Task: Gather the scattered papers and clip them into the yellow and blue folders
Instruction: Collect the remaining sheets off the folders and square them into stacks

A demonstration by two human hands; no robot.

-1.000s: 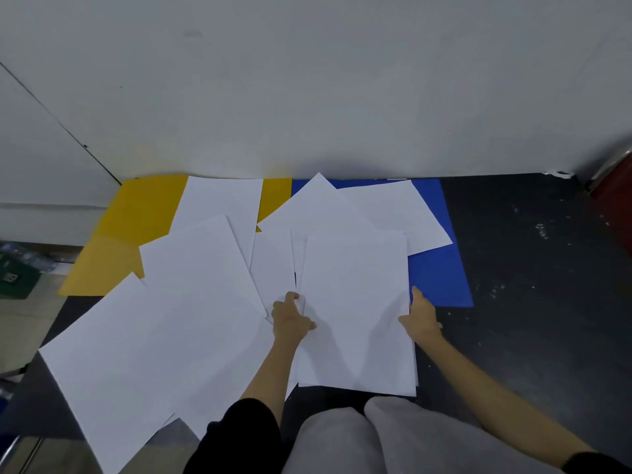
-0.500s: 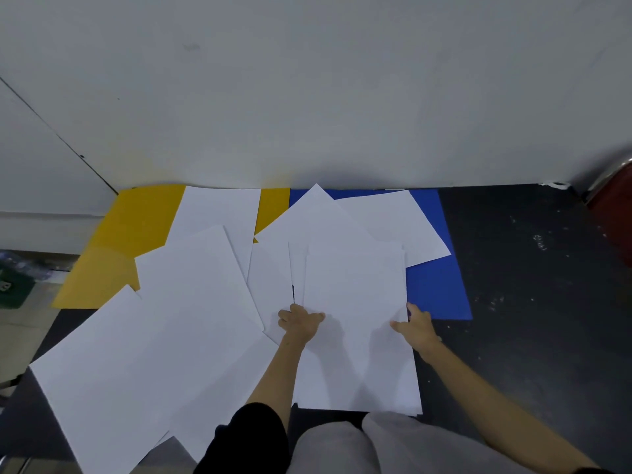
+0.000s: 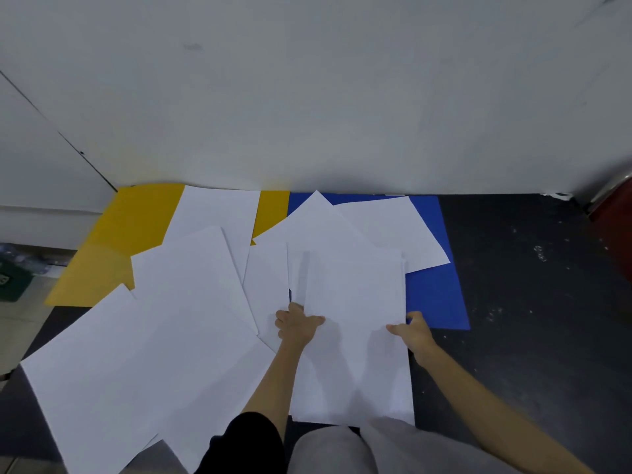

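Note:
Several white sheets lie scattered over a dark floor. A small stack of sheets (image 3: 352, 302) sits in the middle, held at both side edges: my left hand (image 3: 295, 325) grips its left edge, thumb on top, and my right hand (image 3: 412, 331) grips its right edge. A yellow folder (image 3: 113, 241) lies flat against the wall at the left, partly under papers (image 3: 191, 302). A blue folder (image 3: 434, 295) lies beside it at the right, largely covered by other sheets (image 3: 386, 227).
A white wall (image 3: 307, 97) rises just behind the folders. My knees in grey trousers (image 3: 342, 449) are at the bottom. A green box (image 3: 10, 282) sits far left; a red object (image 3: 615, 227) stands at the right edge. Bare dark floor (image 3: 530, 302) spreads to the right.
Both hands slid onto the central stack's side edges and took hold of it; the stack shifted slightly toward me. The view tilted a little.

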